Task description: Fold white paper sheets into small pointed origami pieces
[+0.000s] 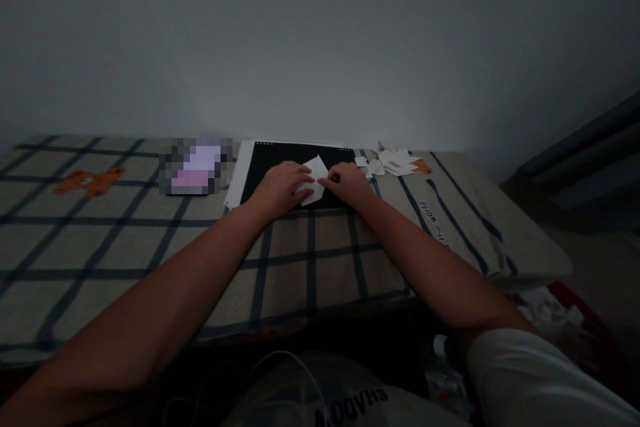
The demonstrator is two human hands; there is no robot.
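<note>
A small folded piece of white paper with a pointed top rests on a black sheet at the middle of the table. From the left, my left hand holds the paper, its fingertips and thumb on the near face. My right hand pinches the paper's right edge between bent thumb and fingers. The fingers partly cover the paper, so its fold lines are hard to make out. White sheets stick out beneath the black one on its left side.
A blurred-out phone-like object lies left of the sheets. Loose white paper pieces are heaped to the right. A checked cloth covers the table, against a pale wall. Below at right stands a clear bottle.
</note>
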